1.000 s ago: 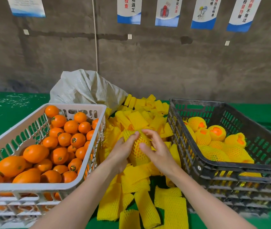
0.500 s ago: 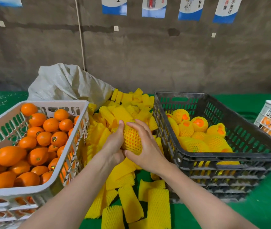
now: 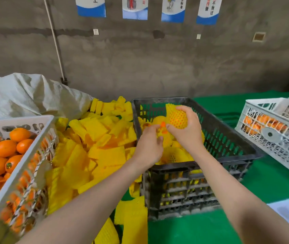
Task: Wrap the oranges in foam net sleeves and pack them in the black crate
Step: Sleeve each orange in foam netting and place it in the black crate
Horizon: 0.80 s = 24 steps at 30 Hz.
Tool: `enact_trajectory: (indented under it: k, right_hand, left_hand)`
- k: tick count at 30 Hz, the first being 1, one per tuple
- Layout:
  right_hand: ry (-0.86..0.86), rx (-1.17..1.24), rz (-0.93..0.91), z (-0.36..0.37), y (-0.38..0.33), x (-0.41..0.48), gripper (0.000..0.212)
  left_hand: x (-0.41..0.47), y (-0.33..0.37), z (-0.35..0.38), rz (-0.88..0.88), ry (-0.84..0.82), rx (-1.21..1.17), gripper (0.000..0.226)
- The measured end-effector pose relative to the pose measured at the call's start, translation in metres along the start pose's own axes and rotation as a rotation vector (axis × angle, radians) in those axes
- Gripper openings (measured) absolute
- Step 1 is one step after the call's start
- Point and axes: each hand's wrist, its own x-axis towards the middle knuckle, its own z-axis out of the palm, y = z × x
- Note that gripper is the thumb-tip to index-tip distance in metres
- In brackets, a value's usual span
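My right hand (image 3: 187, 132) grips an orange wrapped in a yellow foam net sleeve (image 3: 177, 117) and holds it above the inside of the black crate (image 3: 201, 163). My left hand (image 3: 149, 147) hovers just left of it over the crate's near left corner, fingers loosely curled and holding nothing. Several wrapped oranges (image 3: 173, 155) lie in the crate below both hands, partly hidden by them. A pile of loose foam sleeves (image 3: 101, 138) lies left of the crate. Bare oranges (image 3: 4, 148) fill the white crate (image 3: 16, 118) at far left.
A grey woven sack (image 3: 30, 95) slumps behind the sleeve pile against the concrete wall. A second white crate (image 3: 272, 138) with oranges stands at right on the green table cover (image 3: 272, 176). More sleeves lie at the table's near edge.
Both hands have moved right from above the sleeve pile to over the black crate. The left hand has let go of the wrapped orange, which the right hand now holds alone. The view has swung right.
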Motion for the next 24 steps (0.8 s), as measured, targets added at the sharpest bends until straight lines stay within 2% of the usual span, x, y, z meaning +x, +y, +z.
enact_trajectory:
  k: [3, 5, 7, 12, 16, 19, 24]
  right_hand:
    - [-0.030, -0.154, 0.101, -0.009, 0.031, 0.033, 0.064]
    - [-0.047, -0.248, 0.163, -0.008, 0.049, 0.059, 0.069]
    - [-0.102, -0.384, 0.199, -0.002, 0.068, 0.082, 0.069]
    - [-0.275, -0.707, 0.209, 0.020, 0.120, 0.115, 0.060]
    - [-0.380, -0.633, 0.238, 0.030, 0.148, 0.129, 0.062]
    - [-0.464, -0.561, 0.342, 0.032, 0.162, 0.131, 0.066]
    - [-0.570, -0.735, 0.374, 0.036, 0.166, 0.128, 0.055]
  left_hand:
    - [0.011, 0.005, 0.017, 0.038, -0.295, 0.359, 0.024]
    - [0.017, 0.006, 0.021, 0.024, -0.503, 0.562, 0.031]
    - [0.021, 0.005, 0.025, 0.007, -0.611, 0.661, 0.036]
    - [0.019, 0.002, 0.026, 0.013, -0.590, 0.683, 0.032]
    - [0.018, 0.000, 0.029, 0.007, -0.564, 0.677, 0.032]
    - [0.018, -0.001, 0.030, -0.012, -0.561, 0.685, 0.038]
    - [0.016, 0.000, 0.028, -0.009, -0.543, 0.660, 0.037]
